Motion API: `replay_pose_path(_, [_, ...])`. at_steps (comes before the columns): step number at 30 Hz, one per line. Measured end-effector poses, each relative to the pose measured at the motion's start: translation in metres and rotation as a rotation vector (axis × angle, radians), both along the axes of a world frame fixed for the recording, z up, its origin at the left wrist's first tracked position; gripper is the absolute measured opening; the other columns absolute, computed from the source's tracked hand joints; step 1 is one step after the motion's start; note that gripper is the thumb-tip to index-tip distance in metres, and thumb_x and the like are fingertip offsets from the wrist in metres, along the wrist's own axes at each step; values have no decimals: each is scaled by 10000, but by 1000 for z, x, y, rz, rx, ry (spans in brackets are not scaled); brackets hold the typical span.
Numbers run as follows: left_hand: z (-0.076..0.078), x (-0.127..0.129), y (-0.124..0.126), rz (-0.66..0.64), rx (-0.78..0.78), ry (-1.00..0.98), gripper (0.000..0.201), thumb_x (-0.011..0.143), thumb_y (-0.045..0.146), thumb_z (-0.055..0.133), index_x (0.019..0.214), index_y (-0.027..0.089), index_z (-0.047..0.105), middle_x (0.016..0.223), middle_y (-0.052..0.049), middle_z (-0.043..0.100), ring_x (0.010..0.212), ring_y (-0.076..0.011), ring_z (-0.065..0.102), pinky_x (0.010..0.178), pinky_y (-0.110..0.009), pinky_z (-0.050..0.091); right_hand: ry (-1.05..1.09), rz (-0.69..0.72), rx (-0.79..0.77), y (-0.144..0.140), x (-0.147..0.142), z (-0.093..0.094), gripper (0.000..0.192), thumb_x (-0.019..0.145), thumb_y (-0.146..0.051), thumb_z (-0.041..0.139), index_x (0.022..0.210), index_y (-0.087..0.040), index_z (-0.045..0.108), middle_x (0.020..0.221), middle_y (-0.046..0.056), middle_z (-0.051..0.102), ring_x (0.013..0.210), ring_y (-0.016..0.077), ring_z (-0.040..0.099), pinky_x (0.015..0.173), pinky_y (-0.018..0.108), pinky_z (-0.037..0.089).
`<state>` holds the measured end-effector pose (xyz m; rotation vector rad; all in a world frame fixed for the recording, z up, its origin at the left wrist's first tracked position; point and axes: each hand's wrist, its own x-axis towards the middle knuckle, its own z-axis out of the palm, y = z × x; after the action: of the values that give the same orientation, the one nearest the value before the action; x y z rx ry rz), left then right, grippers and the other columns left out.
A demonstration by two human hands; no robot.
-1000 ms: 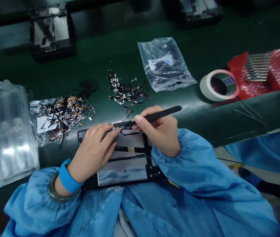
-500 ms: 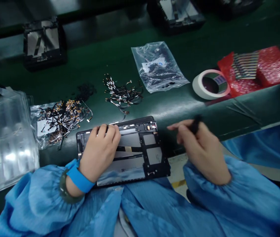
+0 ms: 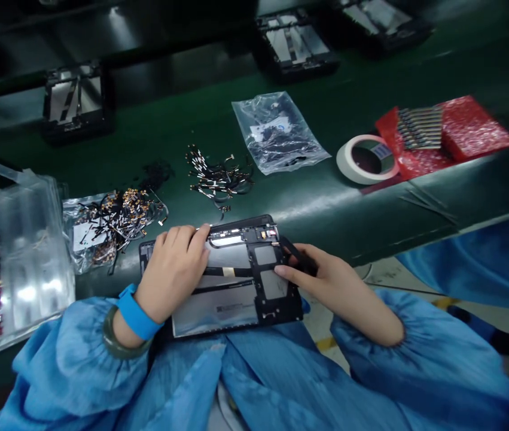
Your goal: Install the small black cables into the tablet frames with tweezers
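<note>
Tablet gripped by left hand at left; right hand held its right edge plus tool. Keeping tool off circuitry seemed wise.

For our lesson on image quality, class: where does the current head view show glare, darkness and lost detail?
Head view: glare spots on the clear plastic tray; head view: pale sheen on the green bench; head view: top edge sinks into darkness; head view: lettering on the nearest opened device too unclear to read.
</note>
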<state>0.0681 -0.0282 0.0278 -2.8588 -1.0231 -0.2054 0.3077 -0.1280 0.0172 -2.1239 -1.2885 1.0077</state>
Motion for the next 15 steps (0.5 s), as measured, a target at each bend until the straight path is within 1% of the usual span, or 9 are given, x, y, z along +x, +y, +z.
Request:
replay_pose_path(2, [-4,-5,-2,-43,18,0,356,905,187,460,1242,113,545,1013,-159,597,921,-293,536,738,-425,480,-8,-7,2,0,2,1,387,715,-505,640,977,-221,664,918,73,735,855,280,691,771,442,557])
replay_pose_path(4, [-7,-8,-5,-82,42,22,362,888,140,466,1238,124,555,1045,-174,592,959,-301,529,770,-437,475,24,-3,-31,2,4,1,421,707,-519,646,997,-216,665,919,72,735,871,288,692,777,449,558])
replay_pose_path(7, [-11,-7,-10,-62,48,-7,368,885,116,462,1244,122,543,1063,-179,587,1000,-302,527,811,-457,474,179,54,-83,2,3,0,434,687,-513,677,996,-210,648,922,61,734,882,287,692,779,447,563])
replay_pose_path(9, [-11,-6,-12,-31,40,-74,350,902,142,459,1245,114,524,1039,-166,592,975,-291,536,804,-456,489,329,96,-64,0,-1,0,434,678,-486,715,1003,-214,621,967,57,729,921,275,686,803,425,565])
replay_pose_path(11, [-7,-7,-14,-13,23,-152,378,912,173,476,1280,85,474,1043,-166,592,956,-278,545,801,-448,506,499,80,-25,-4,-5,1,446,689,-458,734,1043,-224,596,1011,53,720,972,257,677,829,393,563])
replay_pose_path(12, [-3,-10,-15,-6,11,-199,416,910,184,495,1307,73,440,1077,-175,586,985,-278,546,824,-450,511,580,50,-2,-5,-6,1,432,697,-446,737,1041,-230,593,1009,47,719,970,247,678,825,377,564])
replay_pose_path(14, [7,-18,-17,25,2,-314,522,896,191,542,1374,79,364,1197,-195,546,1119,-284,518,927,-459,490,686,-20,43,-2,-3,5,365,689,-416,754,967,-233,605,942,33,721,896,229,692,764,342,573])
replay_pose_path(15, [13,-25,-18,62,11,-381,570,886,185,562,1402,100,334,1253,-196,519,1189,-283,487,980,-462,465,700,-57,79,4,2,8,332,669,-400,770,908,-232,612,890,26,720,831,219,695,709,322,574])
